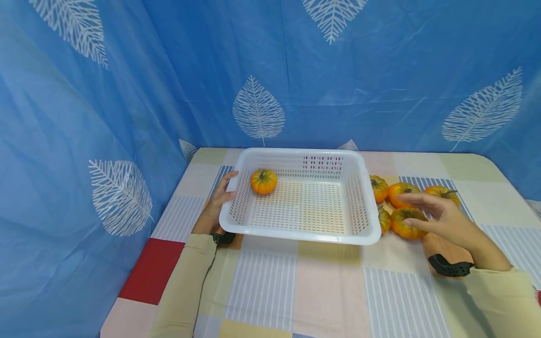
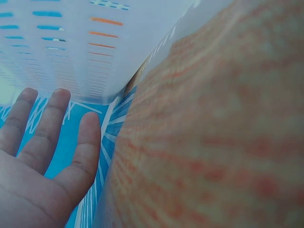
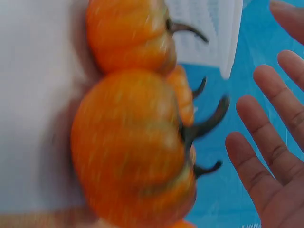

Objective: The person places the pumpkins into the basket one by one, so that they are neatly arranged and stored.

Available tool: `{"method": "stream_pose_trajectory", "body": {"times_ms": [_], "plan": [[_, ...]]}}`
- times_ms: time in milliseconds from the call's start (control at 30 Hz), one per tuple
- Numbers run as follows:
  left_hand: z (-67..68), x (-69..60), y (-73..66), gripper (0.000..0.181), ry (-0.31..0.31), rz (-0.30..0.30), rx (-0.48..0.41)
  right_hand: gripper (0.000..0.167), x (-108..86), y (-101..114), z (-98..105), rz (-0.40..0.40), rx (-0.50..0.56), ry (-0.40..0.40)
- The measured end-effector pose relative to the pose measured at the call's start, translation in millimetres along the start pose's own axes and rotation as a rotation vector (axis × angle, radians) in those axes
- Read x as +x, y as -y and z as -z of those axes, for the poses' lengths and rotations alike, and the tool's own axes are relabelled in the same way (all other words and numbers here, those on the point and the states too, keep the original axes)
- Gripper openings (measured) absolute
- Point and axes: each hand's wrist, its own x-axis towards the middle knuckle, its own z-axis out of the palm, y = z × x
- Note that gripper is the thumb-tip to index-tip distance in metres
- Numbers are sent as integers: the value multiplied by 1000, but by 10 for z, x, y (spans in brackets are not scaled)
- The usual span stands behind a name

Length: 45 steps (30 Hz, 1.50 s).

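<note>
A white plastic basket [image 1: 296, 234] with slotted walls stands on the table, one small orange pumpkin [image 1: 264, 182] inside at its left end. My left hand [image 1: 216, 202] is at the basket's left wall, fingers extended; in the left wrist view its fingertips [image 2: 59, 97] lie against or very near the wall. To the basket's right sits a group of several orange-green pumpkins with dark stems, the front one [image 1: 407, 223] among them. My right hand [image 1: 439, 217] hovers over this group, fingers spread. In the right wrist view a large pumpkin [image 3: 135, 147] is beside the fingers, apart from them.
A patchwork-patterned cloth [image 1: 325, 291] covers the table. Blue curtain [image 1: 359, 103] with white leaf prints hangs behind it and along the left side. The basket's right wall stands close beside the nearest pumpkins.
</note>
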Motion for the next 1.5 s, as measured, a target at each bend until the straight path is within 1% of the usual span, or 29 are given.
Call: {"method": "stream_pose_trajectory", "body": {"times_ms": [67, 267, 433, 633, 833, 933, 1067, 1267, 1367, 1500], "plan": [[8, -2, 2, 59, 2, -6, -3, 55, -29, -32, 29, -8, -24, -1], [9, -10, 5, 58, -2, -11, -4, 56, -133, -186, 94, -71, -61, -11], [9, -1, 15, 58, 8, -21, -2, 54, -203, -276, 120, -113, -81, -14], [4, 8, 13, 59, 16, -23, 7, 56, -255, -365, 127, -113, -67, -23], [-7, 8, 12, 58, -11, -3, 13, 61, -301, -454, 111, -131, -44, -18], [-19, 4, 8, 58, -24, 7, 20, 62, -314, -476, 98, -151, -72, -12], [-24, -2, 1, 59, -25, 10, 32, 64, -314, -475, 87, -171, -112, -4], [-10, 0, 6, 58, -15, -1, 9, 69, -307, -490, 79, -213, -114, 33], [-1, 0, 14, 57, -7, -3, 3, 70, -309, -502, 71, -250, -121, 44], [-6, 2, 11, 57, 0, -5, 0, 69, -313, -514, 68, -256, -132, 44]]}}
